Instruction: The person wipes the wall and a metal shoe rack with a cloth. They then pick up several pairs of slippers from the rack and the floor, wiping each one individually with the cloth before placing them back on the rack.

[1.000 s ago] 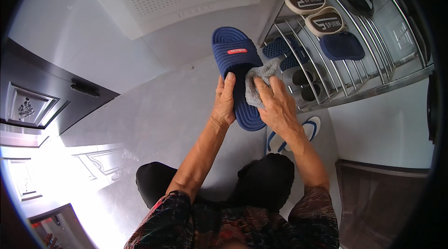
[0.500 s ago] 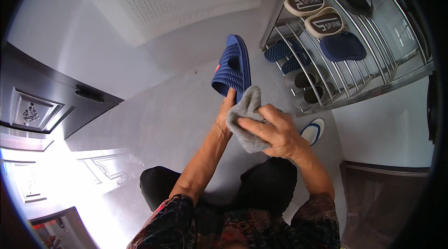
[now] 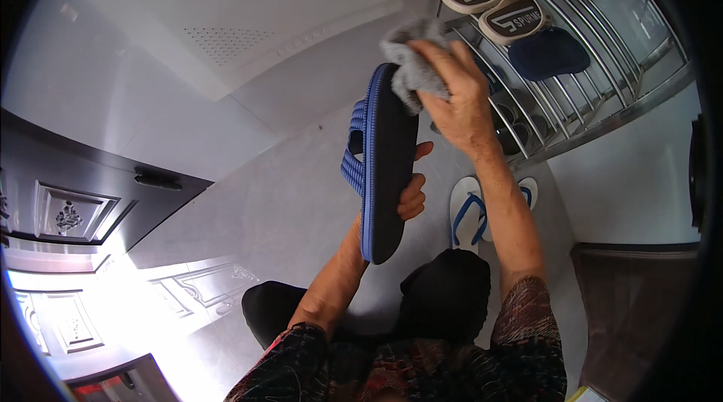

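A blue slide slipper [image 3: 388,168] is turned on its side, its black sole facing right and its ribbed strap to the left. My left hand [image 3: 413,195] grips it from behind, the fingertips showing past the sole's right edge. In my right hand [image 3: 459,93] is a grey cloth [image 3: 414,63], slightly blurred, held against the far end of the sole. The palm of my left hand is hidden behind the slipper.
A metal shoe rack [image 3: 553,112] at the far right carries beige slippers [image 3: 512,19], a dark blue one [image 3: 548,54] and several others. White flip-flops with blue straps [image 3: 468,210] lie on the floor by my right knee. A dark panelled door [image 3: 83,198] is at the left.
The slipper has been turned so its sole now shows. My right hand has carried the cloth from the heel area up to the far end. The view has shifted a little, showing both flip-flops.
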